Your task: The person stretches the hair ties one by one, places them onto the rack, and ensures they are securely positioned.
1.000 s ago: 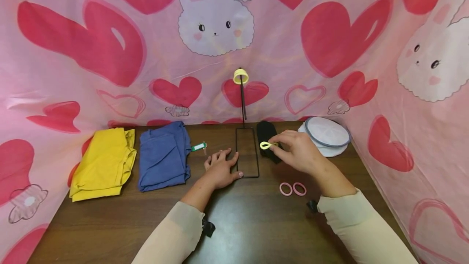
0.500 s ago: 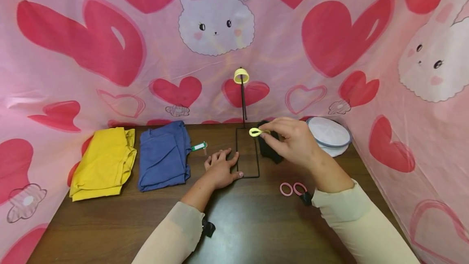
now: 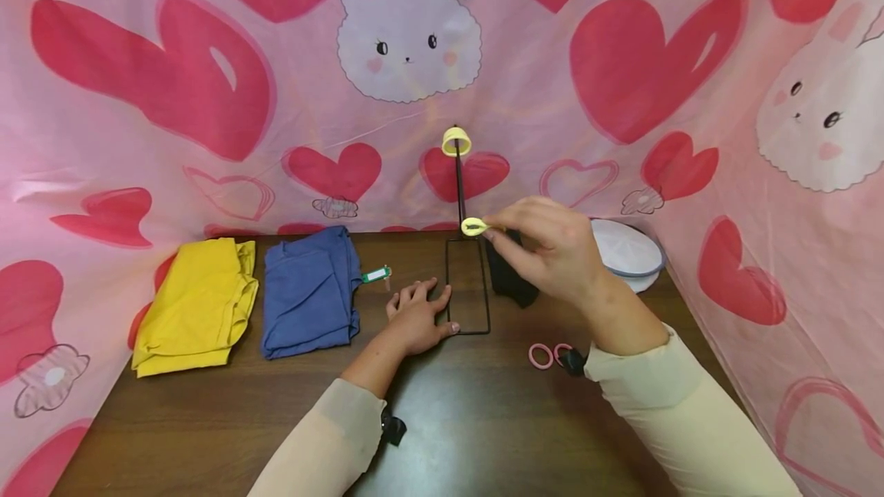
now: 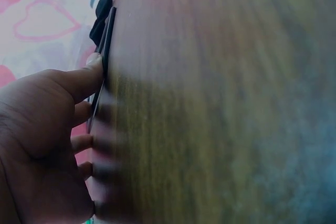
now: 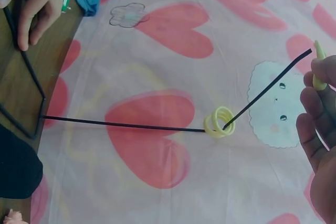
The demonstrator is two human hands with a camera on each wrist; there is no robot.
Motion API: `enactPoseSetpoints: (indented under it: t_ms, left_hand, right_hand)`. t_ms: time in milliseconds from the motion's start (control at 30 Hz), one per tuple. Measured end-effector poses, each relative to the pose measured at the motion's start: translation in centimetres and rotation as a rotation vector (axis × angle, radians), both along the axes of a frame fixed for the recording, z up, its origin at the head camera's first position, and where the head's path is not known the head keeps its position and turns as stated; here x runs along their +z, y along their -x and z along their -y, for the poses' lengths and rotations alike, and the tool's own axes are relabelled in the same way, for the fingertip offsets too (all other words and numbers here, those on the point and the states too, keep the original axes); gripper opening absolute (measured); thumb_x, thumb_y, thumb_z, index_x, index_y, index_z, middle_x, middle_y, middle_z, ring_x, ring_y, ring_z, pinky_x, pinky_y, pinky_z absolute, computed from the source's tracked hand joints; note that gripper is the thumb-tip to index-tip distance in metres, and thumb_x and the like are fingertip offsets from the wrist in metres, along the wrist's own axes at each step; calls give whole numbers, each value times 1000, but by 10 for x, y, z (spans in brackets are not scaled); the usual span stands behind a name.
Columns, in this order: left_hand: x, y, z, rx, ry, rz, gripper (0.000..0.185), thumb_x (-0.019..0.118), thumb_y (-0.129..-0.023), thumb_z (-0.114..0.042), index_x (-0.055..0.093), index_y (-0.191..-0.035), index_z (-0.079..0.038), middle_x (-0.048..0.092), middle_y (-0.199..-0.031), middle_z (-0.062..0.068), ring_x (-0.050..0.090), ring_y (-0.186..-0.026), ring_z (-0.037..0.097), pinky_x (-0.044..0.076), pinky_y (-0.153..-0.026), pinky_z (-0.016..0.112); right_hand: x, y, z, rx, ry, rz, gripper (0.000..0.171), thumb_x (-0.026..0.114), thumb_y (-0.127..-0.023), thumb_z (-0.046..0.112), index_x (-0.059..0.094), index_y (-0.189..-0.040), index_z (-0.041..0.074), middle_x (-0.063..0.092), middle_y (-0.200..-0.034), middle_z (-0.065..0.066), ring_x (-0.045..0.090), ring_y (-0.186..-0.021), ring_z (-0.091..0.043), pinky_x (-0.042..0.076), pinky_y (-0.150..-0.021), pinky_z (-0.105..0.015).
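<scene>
In the head view, the right hand (image 3: 549, 251) is pinching one yellow ring (image 3: 473, 233) between thumb and fingers, lining it up in front of the single black wire stand (image 3: 460, 182). The left hand (image 3: 417, 322) is lying with fingers spread, touching the rectangular base (image 3: 485, 286) on the wooden table (image 3: 442, 428). Two pink rings (image 3: 531, 357) are lying near right, the black device (image 3: 572, 363) at the right cuff partly covering one. Two folded cloths are sitting left: the yellow cloth (image 3: 196, 305) outermost, the blue cloth (image 3: 311, 294) beside it, with one green-framed tag (image 3: 376, 274) at its right edge. One black cloth item (image 3: 512, 276) and one grey-rimmed white fabric disc (image 3: 627, 248) are resting right, both partly hidden.

Over to the left wrist view, showing the left thumb up close: it's resting right on the base's thin rail.

The right wrist view is revealing the stand's arm, its free tip pointing just beside the pinched ring; contact I cannot tell. At the bend, yellow loops (image 3: 455, 133) are hanging, at least two.
</scene>
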State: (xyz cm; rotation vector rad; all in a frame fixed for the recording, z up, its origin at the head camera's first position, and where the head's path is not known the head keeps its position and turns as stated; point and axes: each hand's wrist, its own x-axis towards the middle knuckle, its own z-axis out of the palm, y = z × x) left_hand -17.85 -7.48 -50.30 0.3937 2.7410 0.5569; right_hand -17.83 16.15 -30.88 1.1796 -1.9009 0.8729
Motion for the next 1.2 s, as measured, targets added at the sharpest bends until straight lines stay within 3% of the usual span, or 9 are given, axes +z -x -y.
enactPoseSetpoints:
  t_ms: [233, 533, 1033, 1200]
  left_hand:
    - [2, -1, 1, 0, -1, 7, 76, 61, -98, -61, 32, -163, -36, 16, -173, -1, 10, -156, 38, 7, -117, 66]
    - [2, 0, 1, 3, 6, 16, 76, 60, -98, -62, 31, -163, -37, 15, -173, -1, 10, -156, 37, 7, -118, 66]
    - [2, 0, 1, 0, -13, 17, 75, 61, -98, -61, 33, -163, -36, 16, -173, -1, 10, -156, 37, 7, -117, 66]
    - [3, 0, 2, -1, -16, 13, 75, 61, -98, -61, 33, -163, -36, 16, -173, 0, 10, -156, 37, 6, -117, 66]
  right_hand:
    - [3, 6, 4, -45, -17, -8, 18, 83, -83, 5, 83, -100, 7, 79, -94, -1, 72, -82, -17, 55, -72, -33]
    - [-5, 24, 5, -99, 1, 82, 21, 84, -82, 4, 83, -102, 10, 79, -96, -2, 72, -86, -16, 56, -81, -29]
    - [-13, 50, 13, -204, 9, 124, 15, 85, -87, 11, 83, -101, 7, 79, -90, -6, 69, -73, -23, 58, -66, -41]
    - [-15, 59, 18, -239, 23, 174, 16, 84, -88, 9, 83, -104, 8, 79, -93, -6, 70, -73, -22, 60, -69, -42]
